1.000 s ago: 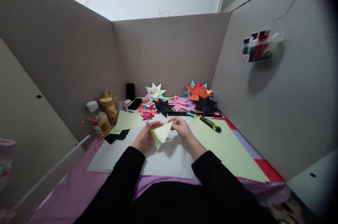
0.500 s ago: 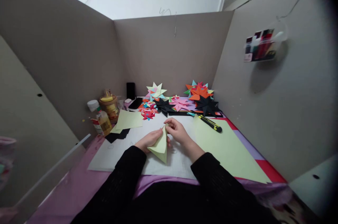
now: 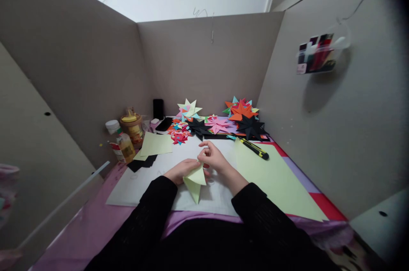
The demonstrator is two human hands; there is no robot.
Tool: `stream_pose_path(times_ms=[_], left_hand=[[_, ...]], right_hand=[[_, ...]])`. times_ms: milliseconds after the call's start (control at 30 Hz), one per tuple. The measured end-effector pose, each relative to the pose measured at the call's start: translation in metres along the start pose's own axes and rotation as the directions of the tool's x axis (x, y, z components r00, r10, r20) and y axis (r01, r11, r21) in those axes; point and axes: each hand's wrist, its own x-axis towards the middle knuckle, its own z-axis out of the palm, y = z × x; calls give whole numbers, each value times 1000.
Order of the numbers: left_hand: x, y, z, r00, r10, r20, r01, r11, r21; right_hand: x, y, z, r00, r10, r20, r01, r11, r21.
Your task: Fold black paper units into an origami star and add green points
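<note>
A pale yellow-green sheet of folded paper is held over the white sheet in front of me, its pointed flaps hanging toward me. My left hand is closed around the paper's left and upper side. At the top edge, my right hand pinches the paper between thumb and fingers, with the forefinger raised. Some fingertips show behind the paper's right side; the rest are hidden by it.
To the right, a yellow-black utility knife lies on large pale green paper. Paper stars, such as a black star and a pink star, are along the back. At left stand a glue bottle, cut paper squares and a basket.
The folded paper has turned in my hands, and its flaps have spread into two separate points. My right fingers have shifted slightly down at its top edge.
</note>
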Motion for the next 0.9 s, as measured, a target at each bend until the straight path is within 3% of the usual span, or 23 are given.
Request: stream_pose_path(times_ms=[100,233,333,467,600,900], left_hand=[[1,1,-3,1000,18,-22,-18,1000,-12],[1,7,-7,980,168,-107,-175,983,-59],[2,10,-7,953,244,-181,-239,970,51],[5,9,-5,961,194,-200,-152,967,207],[5,12,-6,975,142,-173,-89,955,283],[-5,12,-17,991,50,-126,-24,980,198]], right_hand=[[3,1,-5,1000,-4,-11,4,1000,-3],[6,0,-19,991,-62,-121,63,998,-2],[5,-3,-21,995,-65,-72,65,998,-8],[1,-5,-13,998,-60,19,60,998,-13],[2,-5,-13,998,-64,13,64,998,-1],[6,-6,-27,993,-69,-97,70,998,6]])
